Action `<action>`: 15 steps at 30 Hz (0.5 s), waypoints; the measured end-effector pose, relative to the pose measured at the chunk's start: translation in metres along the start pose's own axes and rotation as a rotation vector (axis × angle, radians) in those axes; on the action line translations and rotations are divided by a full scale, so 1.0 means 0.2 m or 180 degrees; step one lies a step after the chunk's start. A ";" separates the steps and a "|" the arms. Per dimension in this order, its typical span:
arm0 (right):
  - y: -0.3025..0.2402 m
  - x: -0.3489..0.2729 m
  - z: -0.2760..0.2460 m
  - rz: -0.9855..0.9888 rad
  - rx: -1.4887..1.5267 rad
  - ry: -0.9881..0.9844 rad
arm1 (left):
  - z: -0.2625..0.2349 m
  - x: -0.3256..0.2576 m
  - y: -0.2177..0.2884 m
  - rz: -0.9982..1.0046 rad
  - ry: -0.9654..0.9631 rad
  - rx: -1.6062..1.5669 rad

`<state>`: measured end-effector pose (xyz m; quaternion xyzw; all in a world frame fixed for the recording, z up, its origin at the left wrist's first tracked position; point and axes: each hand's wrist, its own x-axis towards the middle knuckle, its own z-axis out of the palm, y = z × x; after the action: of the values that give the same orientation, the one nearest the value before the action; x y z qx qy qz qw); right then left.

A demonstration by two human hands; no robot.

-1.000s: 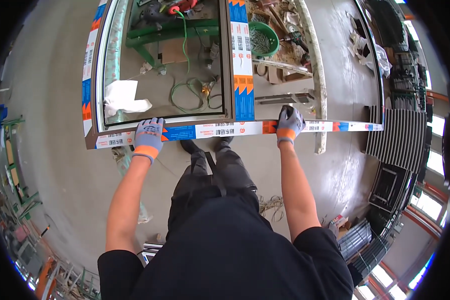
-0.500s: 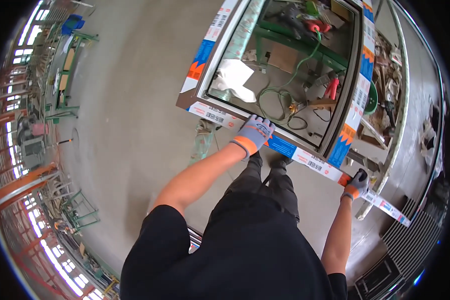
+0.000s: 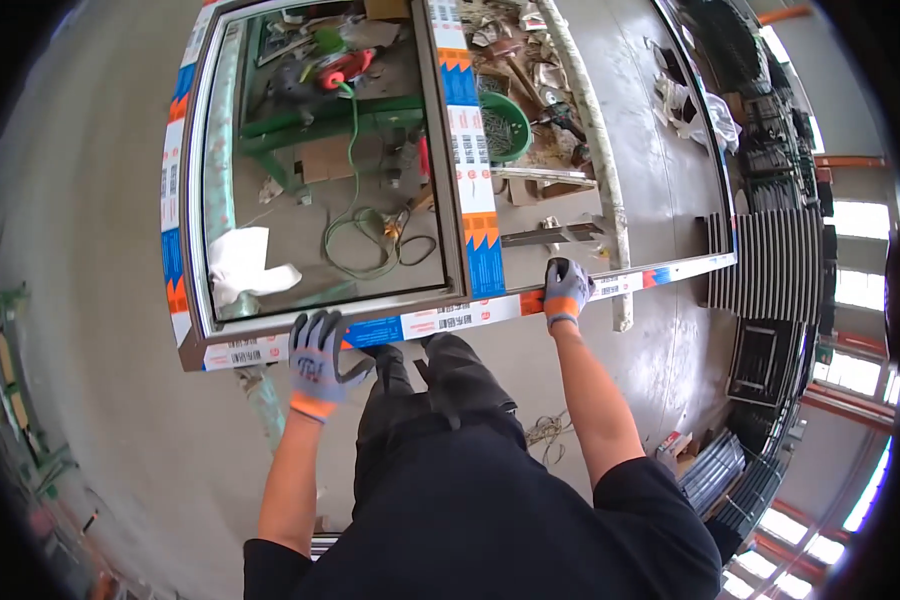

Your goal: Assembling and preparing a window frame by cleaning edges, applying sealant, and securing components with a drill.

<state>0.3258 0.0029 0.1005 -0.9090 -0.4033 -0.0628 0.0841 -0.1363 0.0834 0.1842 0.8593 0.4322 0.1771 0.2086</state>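
A large window frame (image 3: 410, 322) covered in white, blue and orange protective tape lies before me, with a glass pane (image 3: 280, 215) in its left part and an open section on the right. My left hand (image 3: 316, 365), in a grey and orange glove, rests at the near edge by the left corner, fingers stretched and thumb apart. Farther right, my right hand (image 3: 567, 290), gloved alike, is closed over the near edge just past the dividing bar (image 3: 467, 150). A crumpled white sheet (image 3: 245, 268) shows at the pane's lower left.
Through the glass I see a green workbench (image 3: 370, 118), a red power tool (image 3: 348, 68) and a coiled green cable (image 3: 360, 250). A green basket (image 3: 505, 128) of small parts stands beyond the open section. A pale wrapped bar (image 3: 595, 140) runs beneath. Stacked dark profiles (image 3: 770, 260) lie at right.
My view has turned right, so the frame appears farther left and more level. My left hand has shifted toward the left corner and its fingers have straightened. My right hand stays on the near edge.
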 end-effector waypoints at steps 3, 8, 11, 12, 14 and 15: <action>0.09 0.01 0.00 0.0037 0.0079 -0.0307 | 0.21 -0.04 -0.03 -0.0079 0.0568 -0.0042; 0.20 0.04 -0.12 -0.0047 0.0753 0.0182 | 0.32 0.20 0.06 -0.0272 0.0517 -0.0213; 0.08 0.04 -0.09 -0.0139 0.0359 -0.0682 | 0.37 0.09 -0.07 -0.0767 0.0529 -0.0054; 0.03 0.04 -0.09 -0.0408 0.0391 -0.0601 | 0.35 0.07 -0.12 -0.0708 0.0860 0.0412; 0.04 0.03 -0.04 -0.0248 0.0591 -0.0479 | 0.26 0.15 -0.25 -0.1494 0.0790 0.0157; 0.01 0.05 -0.09 -0.0246 0.0632 -0.0629 | 0.18 0.26 -0.23 -0.1876 0.0794 0.0292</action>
<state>0.3334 0.0050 0.1203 -0.8818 -0.4485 0.0641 0.1310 -0.1201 0.1439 0.1370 0.6773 0.6922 0.1934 0.1573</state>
